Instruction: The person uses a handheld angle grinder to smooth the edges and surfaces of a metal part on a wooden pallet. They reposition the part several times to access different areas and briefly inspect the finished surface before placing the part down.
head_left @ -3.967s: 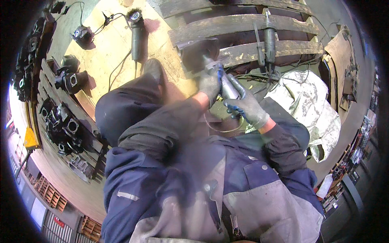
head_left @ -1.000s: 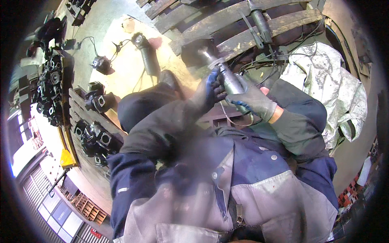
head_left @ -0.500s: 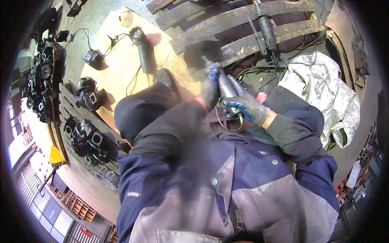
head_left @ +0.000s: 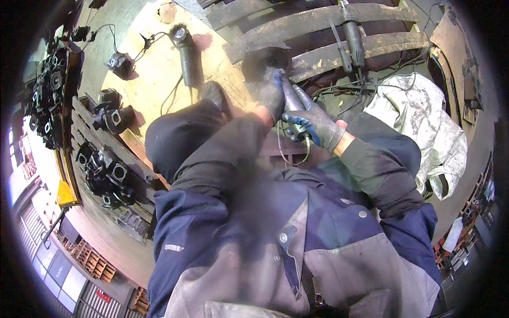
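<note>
Both my gloved hands grip a grey, corded hand-held grinder (head_left: pixel 293 100) in front of my knees. My left hand (head_left: pixel 271 96) is closed round its front part. My right hand (head_left: pixel 317 126) wraps the rear body, one finger stretched along it, near where the cord leaves. The tool's front end meets a dark, rounded part (head_left: pixel 265 61) at the pallet's edge. That end is blurred, so I cannot tell the part's kind or whether they touch.
An angle grinder with a wire brush (head_left: pixel 185 55) lies on a pale board (head_left: pixel 154 90). Another power tool (head_left: pixel 353 45) rests on the wooden pallet (head_left: pixel 382 47) among cords. A stained white cloth (head_left: pixel 419 127) lies right; dark metal castings (head_left: pixel 108 172) sit left.
The whole view has shifted slightly. Both hands still grip the grinder, which has moved a little toward the upper left along with them.
</note>
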Tool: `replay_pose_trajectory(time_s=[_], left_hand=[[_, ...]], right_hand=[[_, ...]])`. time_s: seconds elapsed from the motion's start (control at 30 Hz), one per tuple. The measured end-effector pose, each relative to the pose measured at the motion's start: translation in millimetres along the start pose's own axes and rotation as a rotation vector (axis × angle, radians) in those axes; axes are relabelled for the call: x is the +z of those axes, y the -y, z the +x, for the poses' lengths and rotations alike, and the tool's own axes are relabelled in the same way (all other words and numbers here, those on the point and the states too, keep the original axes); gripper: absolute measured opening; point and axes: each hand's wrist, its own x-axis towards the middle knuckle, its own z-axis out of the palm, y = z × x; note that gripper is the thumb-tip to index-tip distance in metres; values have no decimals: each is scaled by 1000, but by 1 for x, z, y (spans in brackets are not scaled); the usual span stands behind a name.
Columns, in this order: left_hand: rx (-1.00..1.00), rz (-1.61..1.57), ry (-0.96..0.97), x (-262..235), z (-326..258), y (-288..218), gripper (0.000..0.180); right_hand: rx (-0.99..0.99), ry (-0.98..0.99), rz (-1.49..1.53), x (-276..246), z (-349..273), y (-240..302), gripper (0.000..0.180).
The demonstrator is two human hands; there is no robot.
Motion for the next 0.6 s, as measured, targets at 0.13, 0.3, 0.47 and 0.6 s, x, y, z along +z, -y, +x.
replay_pose_trajectory(time_s=[0.13, 0.3, 0.47, 0.6], left_hand=[[72, 69, -37, 3, -2, 8, 62], [80, 23, -38, 3, 5, 14, 71], [180, -107, -15, 8, 16, 24, 70], [176, -77, -90, 11, 17, 22, 69]], right_hand=[[-6, 10, -87, -1, -6, 0, 105], [42, 46, 3, 1, -8, 8, 103], [10, 41, 46, 10, -16, 17, 102], [26, -1, 24, 10, -9, 16, 101]])
